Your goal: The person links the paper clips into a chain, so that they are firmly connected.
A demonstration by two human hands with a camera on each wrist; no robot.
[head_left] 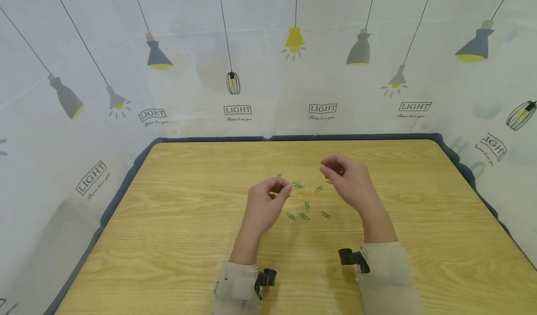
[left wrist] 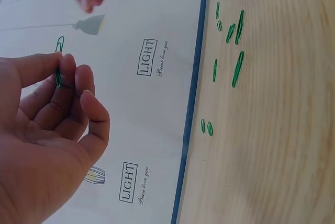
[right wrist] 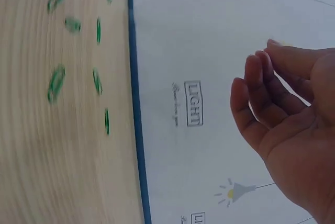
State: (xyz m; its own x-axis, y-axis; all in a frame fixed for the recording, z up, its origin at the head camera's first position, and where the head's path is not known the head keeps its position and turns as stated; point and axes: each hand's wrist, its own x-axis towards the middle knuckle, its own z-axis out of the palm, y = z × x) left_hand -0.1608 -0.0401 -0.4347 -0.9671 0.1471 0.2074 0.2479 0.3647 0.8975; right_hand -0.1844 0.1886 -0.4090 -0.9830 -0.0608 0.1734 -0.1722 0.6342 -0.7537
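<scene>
My left hand (head_left: 265,204) is raised over the table and pinches a green paper clip (left wrist: 60,43) between thumb and forefinger, one looped end sticking out past the fingertips. Off to the right and farther from me, my right hand (head_left: 350,180) hovers with its fingers loosely bent and thumb close to the forefinger; no object shows in it in the right wrist view. Loose green paper clips lie scattered beneath and between the hands, among them one clip (head_left: 307,206) in the middle, another (head_left: 325,215) to the right and a small cluster (head_left: 297,185) farther back.
The wood-grain table (head_left: 168,240) has a dark blue edge (head_left: 356,137) along its back and sides. A pale curtain (head_left: 268,58) printed with hanging lamps surrounds it. Each sleeved forearm carries a black wrist mount (head_left: 352,257).
</scene>
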